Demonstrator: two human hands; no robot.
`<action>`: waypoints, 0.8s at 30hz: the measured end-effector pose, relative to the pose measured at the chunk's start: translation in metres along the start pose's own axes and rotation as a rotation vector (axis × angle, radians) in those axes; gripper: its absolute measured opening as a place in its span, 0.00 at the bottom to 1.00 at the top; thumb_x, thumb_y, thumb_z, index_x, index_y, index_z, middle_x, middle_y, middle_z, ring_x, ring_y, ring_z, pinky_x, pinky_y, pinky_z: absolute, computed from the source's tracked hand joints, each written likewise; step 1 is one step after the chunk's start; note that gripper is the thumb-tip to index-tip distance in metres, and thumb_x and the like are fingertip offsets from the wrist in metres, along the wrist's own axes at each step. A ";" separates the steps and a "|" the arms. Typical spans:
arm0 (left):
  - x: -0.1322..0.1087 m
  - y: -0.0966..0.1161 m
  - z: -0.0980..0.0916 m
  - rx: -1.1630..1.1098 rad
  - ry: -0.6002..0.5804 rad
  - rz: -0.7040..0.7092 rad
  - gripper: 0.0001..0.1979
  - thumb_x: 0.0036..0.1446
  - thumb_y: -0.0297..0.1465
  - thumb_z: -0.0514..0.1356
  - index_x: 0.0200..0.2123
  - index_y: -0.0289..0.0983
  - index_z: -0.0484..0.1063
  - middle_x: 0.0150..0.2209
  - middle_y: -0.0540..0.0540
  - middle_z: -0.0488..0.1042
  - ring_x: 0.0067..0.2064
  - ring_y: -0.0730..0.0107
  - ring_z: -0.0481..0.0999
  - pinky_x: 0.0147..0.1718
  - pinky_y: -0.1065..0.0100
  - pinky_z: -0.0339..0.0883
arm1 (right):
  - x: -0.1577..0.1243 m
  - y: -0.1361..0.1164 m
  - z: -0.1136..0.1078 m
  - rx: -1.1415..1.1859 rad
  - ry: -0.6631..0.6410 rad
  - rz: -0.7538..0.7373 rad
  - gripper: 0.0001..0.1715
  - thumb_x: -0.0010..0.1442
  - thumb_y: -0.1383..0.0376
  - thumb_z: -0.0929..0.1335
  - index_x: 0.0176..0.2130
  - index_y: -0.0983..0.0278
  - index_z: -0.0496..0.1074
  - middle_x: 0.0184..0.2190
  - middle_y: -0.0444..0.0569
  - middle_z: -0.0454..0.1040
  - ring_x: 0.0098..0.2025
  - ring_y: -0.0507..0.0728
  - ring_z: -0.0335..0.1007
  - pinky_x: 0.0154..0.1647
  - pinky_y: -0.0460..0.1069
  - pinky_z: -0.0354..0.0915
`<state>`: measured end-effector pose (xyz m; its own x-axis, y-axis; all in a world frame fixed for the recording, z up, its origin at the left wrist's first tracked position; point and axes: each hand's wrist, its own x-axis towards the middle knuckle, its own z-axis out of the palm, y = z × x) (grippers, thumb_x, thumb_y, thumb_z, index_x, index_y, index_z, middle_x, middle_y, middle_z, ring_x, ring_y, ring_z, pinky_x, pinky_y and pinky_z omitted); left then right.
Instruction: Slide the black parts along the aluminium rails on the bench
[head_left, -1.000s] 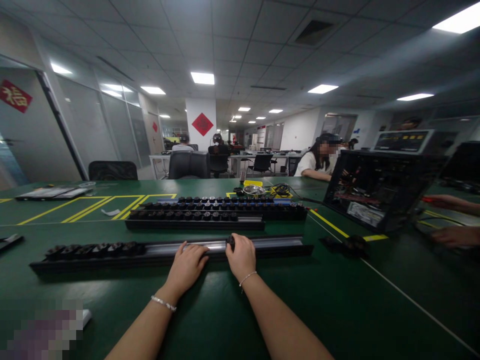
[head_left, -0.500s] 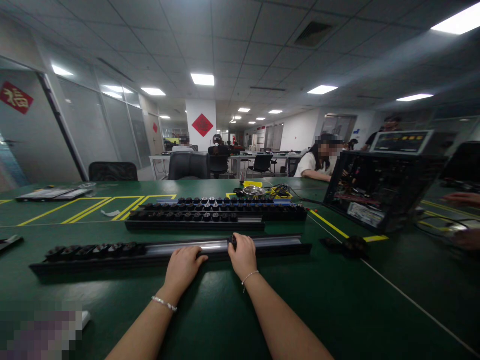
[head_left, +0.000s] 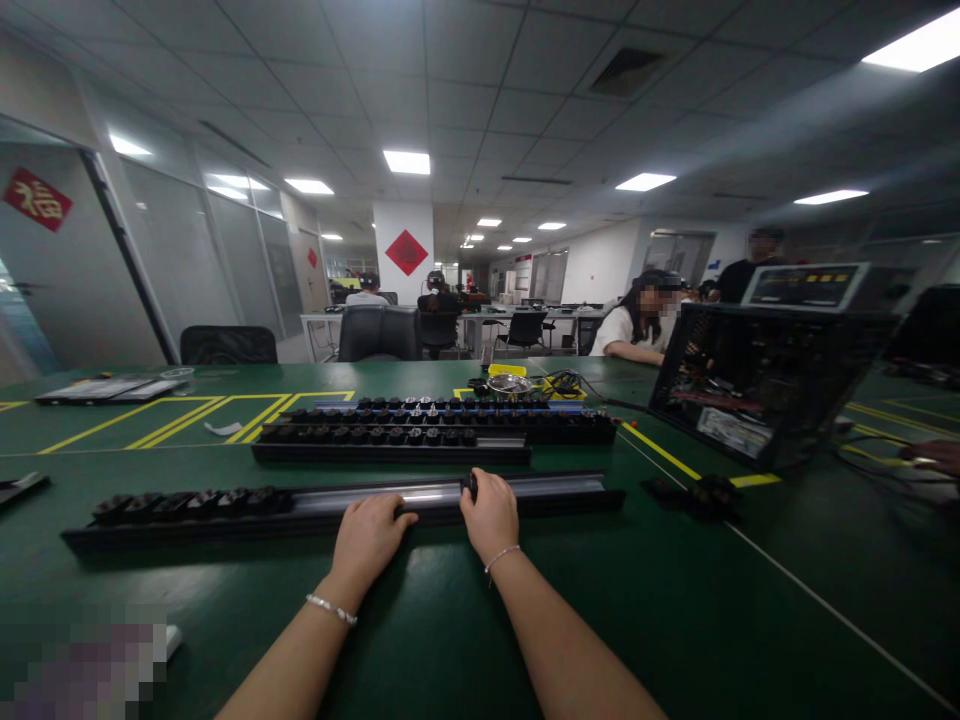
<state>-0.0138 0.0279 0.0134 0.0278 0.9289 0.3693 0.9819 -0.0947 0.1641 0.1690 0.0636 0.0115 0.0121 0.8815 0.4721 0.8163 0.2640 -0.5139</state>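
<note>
A: Status R side?

B: R grip (head_left: 495,510) closed on a small blk part (head_left: 470,487), at the channel of the long blk rail (head_left: 555,506), R of rail's midpoint.

A: And L?

B: L grip (head_left: 367,538) curled over near edge of same rail, just beside R grip, not touching it. Can't tell from here if fingers pinch anything.

A: Rest of rail?

B: Row of blk round parts (head_left: 187,503) at L end. Channel bare betw. that row and L grip.

A: Beyond?

B: More rails (head_left: 390,453) w/ similar parts, approx. parallel, same green counter (head_left: 431,640). Metal dish (head_left: 508,384) + coiled cable (head_left: 566,382) behind those. Loose blk pcs (head_left: 712,495) off rail's R end, open PC case (head_left: 750,390) past them.

A: Ppl?

B: Co-worker in white top (head_left: 619,328) seated across, forearm on counter. Another person's hand (head_left: 934,456) at far R, blurry.
</note>
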 end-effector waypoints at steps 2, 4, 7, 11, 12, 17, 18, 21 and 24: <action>0.000 0.000 0.000 -0.011 -0.001 -0.008 0.12 0.54 0.41 0.52 0.33 0.41 0.70 0.37 0.46 0.76 0.42 0.60 0.72 0.42 0.61 0.58 | 0.000 0.001 -0.001 -0.011 0.001 0.006 0.20 0.56 0.65 0.60 0.48 0.66 0.69 0.44 0.54 0.72 0.49 0.58 0.64 0.51 0.51 0.55; 0.000 0.001 -0.001 -0.017 -0.010 -0.017 0.12 0.54 0.40 0.52 0.33 0.41 0.70 0.37 0.46 0.76 0.42 0.61 0.72 0.42 0.61 0.57 | 0.000 0.002 -0.001 -0.017 0.004 0.009 0.20 0.56 0.65 0.60 0.48 0.67 0.69 0.44 0.54 0.72 0.49 0.58 0.63 0.51 0.51 0.55; 0.000 0.004 -0.005 -0.005 -0.044 -0.038 0.12 0.54 0.40 0.53 0.33 0.40 0.70 0.37 0.46 0.76 0.42 0.61 0.72 0.43 0.61 0.57 | 0.001 0.003 -0.001 -0.020 0.002 0.006 0.20 0.56 0.66 0.60 0.48 0.67 0.69 0.44 0.54 0.72 0.50 0.58 0.63 0.51 0.50 0.55; 0.001 0.007 -0.008 0.000 -0.088 -0.078 0.12 0.53 0.40 0.53 0.34 0.40 0.71 0.39 0.46 0.76 0.44 0.62 0.71 0.43 0.63 0.56 | 0.001 0.004 -0.003 -0.017 -0.008 0.000 0.20 0.55 0.67 0.60 0.47 0.68 0.69 0.43 0.54 0.72 0.49 0.57 0.63 0.50 0.49 0.56; 0.001 0.007 -0.008 -0.004 -0.090 -0.081 0.12 0.53 0.40 0.53 0.34 0.40 0.71 0.39 0.45 0.76 0.44 0.62 0.71 0.43 0.63 0.56 | 0.002 0.004 -0.004 -0.016 -0.009 -0.001 0.20 0.55 0.67 0.60 0.47 0.68 0.69 0.43 0.54 0.72 0.49 0.57 0.63 0.50 0.48 0.56; 0.001 0.005 -0.006 -0.006 -0.064 -0.060 0.13 0.53 0.40 0.53 0.34 0.39 0.71 0.38 0.46 0.76 0.43 0.62 0.71 0.43 0.62 0.56 | 0.003 0.004 -0.009 -0.023 -0.008 0.013 0.19 0.55 0.67 0.61 0.45 0.67 0.70 0.42 0.53 0.73 0.47 0.56 0.64 0.48 0.47 0.57; 0.001 0.005 -0.006 -0.002 -0.060 -0.056 0.13 0.53 0.40 0.53 0.34 0.40 0.71 0.38 0.46 0.76 0.43 0.62 0.71 0.43 0.62 0.56 | 0.004 0.004 -0.010 -0.027 -0.011 0.016 0.18 0.55 0.66 0.61 0.45 0.66 0.70 0.42 0.53 0.73 0.47 0.56 0.65 0.48 0.48 0.57; 0.001 0.004 -0.004 0.013 -0.053 -0.049 0.14 0.53 0.41 0.53 0.34 0.39 0.71 0.38 0.45 0.76 0.43 0.62 0.71 0.44 0.62 0.56 | 0.005 0.006 -0.013 -0.037 -0.026 0.005 0.18 0.54 0.65 0.62 0.44 0.65 0.70 0.41 0.52 0.73 0.46 0.56 0.65 0.48 0.48 0.57; 0.000 0.003 -0.002 0.018 -0.039 -0.036 0.14 0.54 0.41 0.52 0.35 0.40 0.72 0.38 0.46 0.76 0.43 0.62 0.72 0.44 0.62 0.56 | 0.005 0.011 -0.015 -0.037 -0.024 -0.015 0.18 0.55 0.65 0.62 0.45 0.65 0.70 0.41 0.52 0.73 0.47 0.55 0.65 0.48 0.48 0.56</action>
<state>-0.0117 0.0271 0.0162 -0.0005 0.9450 0.3271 0.9856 -0.0550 0.1602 0.1862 0.0650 0.0188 -0.0134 0.8867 0.4621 0.8371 0.2627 -0.4799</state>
